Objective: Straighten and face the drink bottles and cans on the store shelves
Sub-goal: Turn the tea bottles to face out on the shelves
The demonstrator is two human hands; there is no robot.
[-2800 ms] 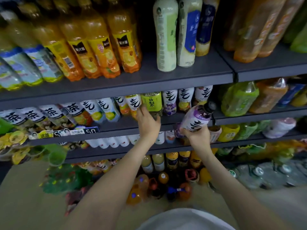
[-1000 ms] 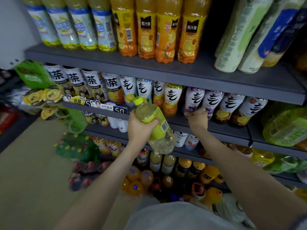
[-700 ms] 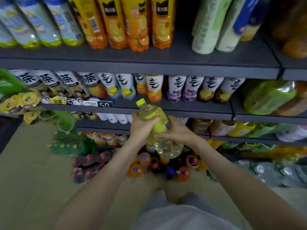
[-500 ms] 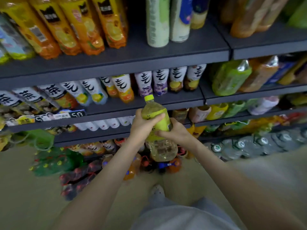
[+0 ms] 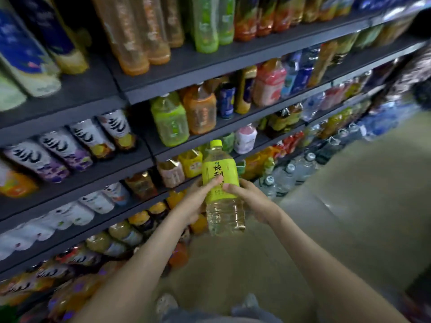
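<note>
The left hand and right hand both curl round the yellow-label bottle, away from the shelves. It is not yet placed; much facing probably remains.

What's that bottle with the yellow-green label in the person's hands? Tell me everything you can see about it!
The clear plastic bottle has a yellow-green screw cap and a yellow-green wrap label with dark characters round its upper half. Below the label, pale yellowish liquid shows through ribbed walls. It is held nearly upright, cap up, in front of the dark shelves, touching none. The left hand grips its left side and the right hand its right side, fingertips on the label.
</note>
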